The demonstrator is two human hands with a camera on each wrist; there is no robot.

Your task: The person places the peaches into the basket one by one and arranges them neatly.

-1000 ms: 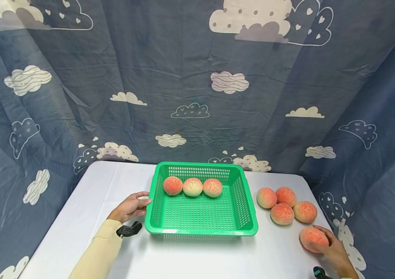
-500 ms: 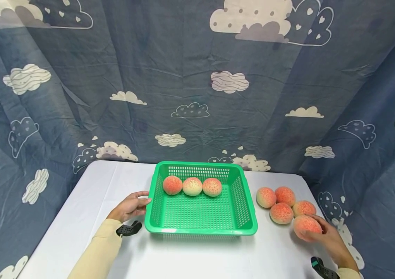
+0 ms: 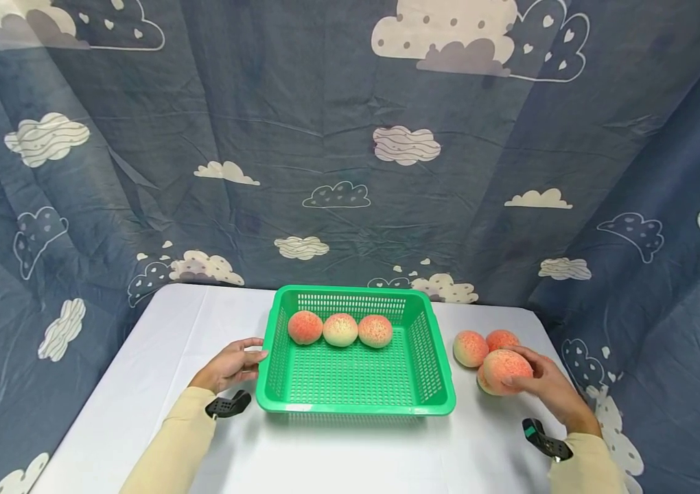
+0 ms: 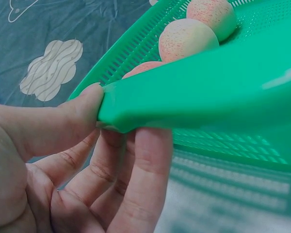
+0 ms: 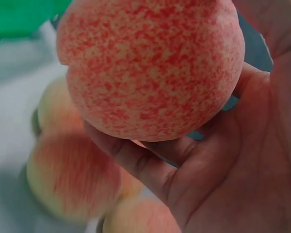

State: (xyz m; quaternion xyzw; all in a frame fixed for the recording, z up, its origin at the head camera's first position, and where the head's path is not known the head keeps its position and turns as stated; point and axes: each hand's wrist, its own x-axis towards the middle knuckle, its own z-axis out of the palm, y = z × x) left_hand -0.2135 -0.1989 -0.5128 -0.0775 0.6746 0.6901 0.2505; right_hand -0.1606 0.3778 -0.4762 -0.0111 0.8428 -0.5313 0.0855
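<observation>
Our left hand (image 3: pixel 230 366) pinches the green basket (image 3: pixel 356 410) by its rim, where a tug could roll the three peaches (image 3: pixel 340 331) inside. Farther right, the loose peaches (image 3: pixel 470 348) could scatter if bumped by the lifted peach (image 3: pixel 507 371), gripped by our right hand (image 3: pixel 551 391) between thumb and fingers, apparently just above them.

Rnd. red-speckled peach (image 3: pixel 506 370) held R of rect. green perf. plastic basket (image 3: pixel 353 387), gripped at L rim, 3 peaches (image 3: pixel 340 331) inside.
</observation>
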